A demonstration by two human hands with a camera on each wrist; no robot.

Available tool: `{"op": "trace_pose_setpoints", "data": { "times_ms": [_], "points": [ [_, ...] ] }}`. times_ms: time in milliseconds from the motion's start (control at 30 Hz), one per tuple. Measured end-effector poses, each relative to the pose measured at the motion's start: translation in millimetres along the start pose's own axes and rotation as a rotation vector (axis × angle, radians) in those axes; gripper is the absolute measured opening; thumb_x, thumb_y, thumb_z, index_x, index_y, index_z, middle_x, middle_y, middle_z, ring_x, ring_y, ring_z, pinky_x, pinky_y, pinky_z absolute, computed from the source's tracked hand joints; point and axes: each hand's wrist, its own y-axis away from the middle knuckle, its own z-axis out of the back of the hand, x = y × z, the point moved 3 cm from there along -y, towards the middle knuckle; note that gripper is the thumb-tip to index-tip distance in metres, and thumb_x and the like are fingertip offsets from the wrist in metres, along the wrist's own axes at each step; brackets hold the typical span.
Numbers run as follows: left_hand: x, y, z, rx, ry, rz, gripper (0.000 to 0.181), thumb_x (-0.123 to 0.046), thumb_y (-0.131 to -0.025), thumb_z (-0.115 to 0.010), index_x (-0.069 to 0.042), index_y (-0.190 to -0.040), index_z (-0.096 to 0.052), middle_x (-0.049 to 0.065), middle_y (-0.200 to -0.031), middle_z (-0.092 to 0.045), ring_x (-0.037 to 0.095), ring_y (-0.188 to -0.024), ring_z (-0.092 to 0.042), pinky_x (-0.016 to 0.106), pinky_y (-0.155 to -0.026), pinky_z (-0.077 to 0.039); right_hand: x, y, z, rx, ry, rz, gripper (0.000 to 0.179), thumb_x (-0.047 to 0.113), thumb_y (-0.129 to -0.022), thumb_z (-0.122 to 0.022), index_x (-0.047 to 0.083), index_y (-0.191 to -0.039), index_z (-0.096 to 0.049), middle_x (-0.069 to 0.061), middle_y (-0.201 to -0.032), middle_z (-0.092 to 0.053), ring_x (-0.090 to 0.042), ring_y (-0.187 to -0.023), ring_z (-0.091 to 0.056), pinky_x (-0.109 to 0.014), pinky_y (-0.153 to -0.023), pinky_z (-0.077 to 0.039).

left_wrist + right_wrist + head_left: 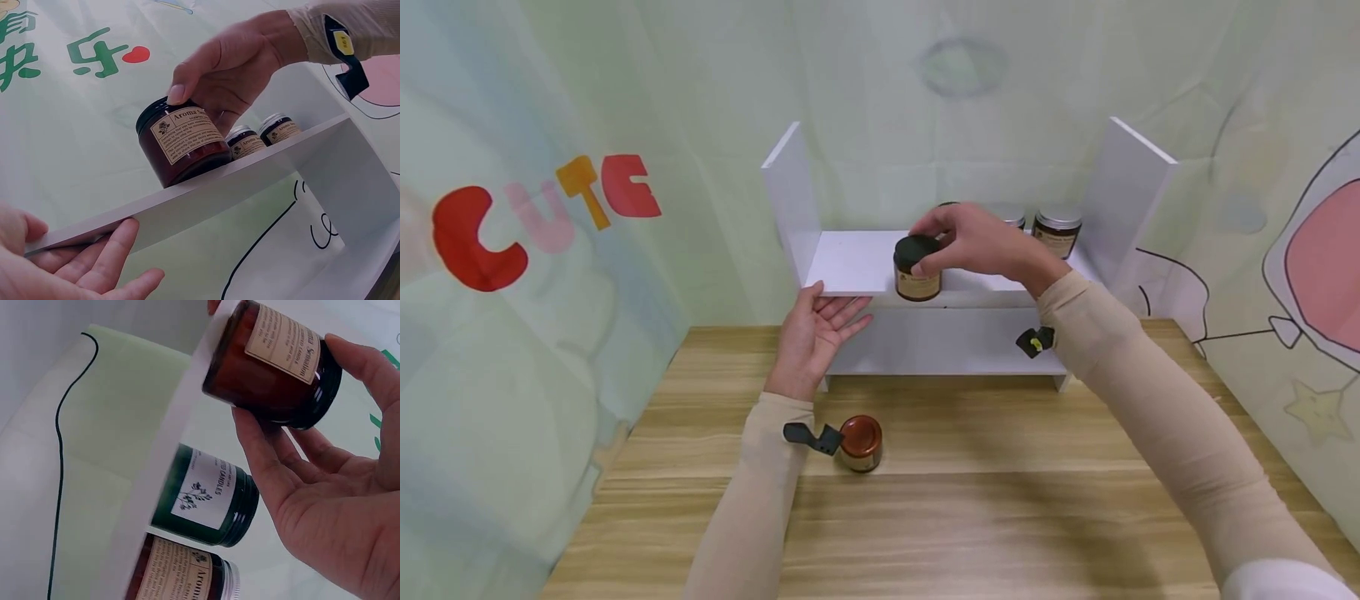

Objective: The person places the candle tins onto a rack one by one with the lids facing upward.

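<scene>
My right hand [981, 242] grips an amber candle jar [917, 283] by its black lid, thumb on one side and fingers on the other. The jar is at the front edge of the white shelf [850, 258]; in the left wrist view its base appears to meet the board, slightly tilted. At the shelf's left front corner, my left hand [808, 346] holds the board, thumb at the top edge and fingers stretched underneath. Beyond the held jar, a green candle jar [206, 494] and a silver-lidded amber jar [181, 569] show in the right wrist view.
Another silver-lidded jar [1057, 232] stands near the right upright panel [1131, 192]. On the wooden table [925, 517], a reddish-brown jar [861, 443] stands beside my left wrist. Printed cloth walls enclose the back and sides.
</scene>
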Motion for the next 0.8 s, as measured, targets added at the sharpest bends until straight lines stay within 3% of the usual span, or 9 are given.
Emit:
{"op": "trace_pose_setpoints", "data": {
  "times_ms": [267, 433, 633, 800],
  "points": [
    [-3.4, 1.4, 1.1, -0.001, -0.008, -0.010, 0.034, -0.030, -0.111, -0.040, -0.002, -0.125, -0.054, 0.012, -0.105, -0.076, 0.027, -0.108, -0.073, 0.059, -0.113, -0.037, 11.6, -15.6, 7.6, 0.123, 0.123, -0.052, 0.051, 0.023, -0.084, -0.081, 0.009, -0.129, -0.062, -0.008, -0.121, -0.066, -0.024, -0.110, -0.057, -0.038, -0.091, -0.048],
    [-3.1, 1.4, 2.6, -0.007, 0.000, -0.006, 0.034, -0.030, -0.111, -0.040, -0.002, -0.126, -0.054, 0.012, -0.105, -0.076, 0.027, -0.107, -0.073, 0.059, -0.113, -0.037, 17.9, -22.2, 8.7, 0.188, 0.144, -0.074, 0.054, 0.020, -0.085, -0.080, 0.008, -0.132, -0.059, -0.011, -0.125, -0.063, -0.026, -0.113, -0.059, -0.040, -0.092, -0.050],
    [-3.2, 2.8, 1.8, -0.008, 0.008, 0.000, 0.035, -0.030, -0.111, -0.041, -0.002, -0.128, -0.054, 0.012, -0.106, -0.076, 0.027, -0.110, -0.072, 0.059, -0.113, -0.037, 25.2, -29.0, 13.2, 0.228, 0.234, -0.097, 0.054, 0.022, -0.088, -0.078, 0.010, -0.137, -0.058, -0.009, -0.131, -0.060, -0.024, -0.120, -0.056, -0.040, -0.103, -0.045],
    [-4.1, 2.9, 1.9, -0.013, 0.001, -0.007, 0.035, -0.030, -0.111, -0.040, -0.002, -0.127, -0.053, 0.012, -0.105, -0.076, 0.027, -0.109, -0.072, 0.059, -0.113, -0.038, 32.9, -36.6, 18.8, 0.250, 0.320, -0.127, 0.048, 0.026, -0.090, -0.076, 0.018, -0.135, -0.061, -0.006, -0.130, -0.057, -0.022, -0.121, -0.051, -0.039, -0.104, -0.043]
  ]
}}
